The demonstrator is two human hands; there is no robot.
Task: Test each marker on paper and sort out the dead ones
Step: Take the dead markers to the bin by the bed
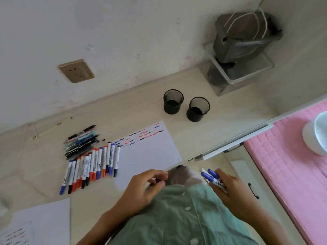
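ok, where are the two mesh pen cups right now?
Head view: both black mesh pen cups stand side by side on the desk, beyond the test sheet, left of the clear bin.

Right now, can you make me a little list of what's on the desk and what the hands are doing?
right hand: holds two blue-capped markers
left hand: fingers curled near the chest; too blurred to tell what it holds
test paper: squiggles in black, red and blue along its far edge
marker row: lying left of the paper, with blue, red and black caps
pens: a bunch behind the marker row
mesh cups: two, black, standing behind the paper
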